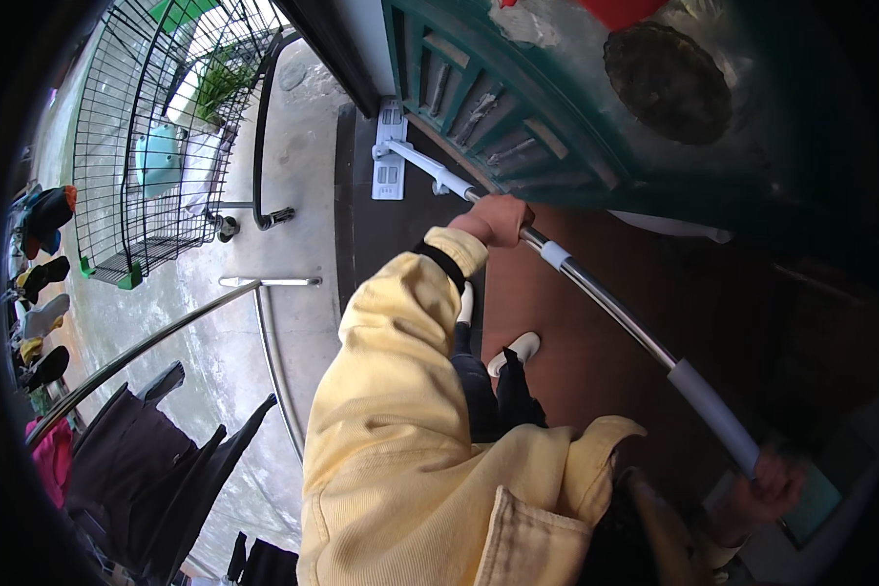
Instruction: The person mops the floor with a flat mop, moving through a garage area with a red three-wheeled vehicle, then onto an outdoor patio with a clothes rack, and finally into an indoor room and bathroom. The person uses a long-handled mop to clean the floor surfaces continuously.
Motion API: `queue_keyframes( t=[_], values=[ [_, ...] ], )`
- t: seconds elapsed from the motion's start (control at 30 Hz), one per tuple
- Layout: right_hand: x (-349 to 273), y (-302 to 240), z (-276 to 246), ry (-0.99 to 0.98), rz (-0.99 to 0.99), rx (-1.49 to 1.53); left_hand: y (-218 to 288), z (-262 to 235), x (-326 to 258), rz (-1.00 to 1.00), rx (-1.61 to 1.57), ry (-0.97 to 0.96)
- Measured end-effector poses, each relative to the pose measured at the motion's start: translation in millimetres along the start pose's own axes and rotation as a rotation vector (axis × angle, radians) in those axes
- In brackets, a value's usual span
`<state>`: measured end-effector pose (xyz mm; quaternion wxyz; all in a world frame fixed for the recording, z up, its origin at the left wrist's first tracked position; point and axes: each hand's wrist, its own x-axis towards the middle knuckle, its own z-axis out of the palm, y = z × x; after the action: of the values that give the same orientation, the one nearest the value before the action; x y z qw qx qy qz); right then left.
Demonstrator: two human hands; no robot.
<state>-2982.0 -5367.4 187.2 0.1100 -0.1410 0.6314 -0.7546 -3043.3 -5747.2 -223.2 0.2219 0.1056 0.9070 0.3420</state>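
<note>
A flat mop runs across the view on a long metal handle (625,320). Its grey-white plate head (389,176) rests on the dark floor strip by the doorway, beside the green carved door. My left hand (501,219), below a yellow sleeve, is closed round the upper shaft near the head. Farther down, my right hand (764,485) wraps the grey grip at the handle's end, in dim light and slightly blurred. The handle slants from the head at the upper middle to the lower right.
A green door (518,107) stands at the upper right. To the left is a black wire cart (107,195) holding a light-blue item and leafy greens. A metal rack (190,327) with dark clothes (137,479) stands lower left. My light shoe (518,352) is on the reddish floor (596,322).
</note>
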Motion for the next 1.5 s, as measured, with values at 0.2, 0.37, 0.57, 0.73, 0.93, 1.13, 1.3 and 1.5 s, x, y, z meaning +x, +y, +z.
queue_keyframes(
  t=[0.2, 0.37, 0.57, 0.73, 0.93, 1.13, 1.3, 1.5],
  values=[
    [54.4, 1.6, 8.7, 0.172, -0.085, 0.036, -11.7, 3.3, 9.5, 0.007, -0.154, 0.074],
    [86.7, -17.8, 1.2, 0.303, -0.045, -0.100, 0.1, 13.8, 8.4, -0.067, -0.215, 0.249],
    [91.3, -25.1, -16.3, 0.375, -0.065, -0.163, 22.5, 42.2, -23.4, -0.085, -0.266, 0.273],
    [69.4, -18.8, -22.2, 0.380, -0.021, -0.037, 30.7, 47.6, -34.8, -0.110, -0.269, 0.264],
    [61.9, -5.9, 11.8, -0.034, -0.103, 0.119, -4.2, 25.2, -46.6, -0.123, -0.220, 0.226],
    [54.4, 37.5, 33.4, 0.022, -0.059, 0.017, -38.0, 35.0, -54.8, -0.330, -0.140, 0.508],
    [38.0, 32.3, -6.3, 0.416, 0.035, -0.008, -0.8, 98.0, -27.7, -0.355, -0.190, 0.796],
    [3.5, -16.7, -45.7, 0.761, -0.016, -0.055, 67.5, 130.9, -2.5, -0.216, -0.190, 0.720]
  ],
)
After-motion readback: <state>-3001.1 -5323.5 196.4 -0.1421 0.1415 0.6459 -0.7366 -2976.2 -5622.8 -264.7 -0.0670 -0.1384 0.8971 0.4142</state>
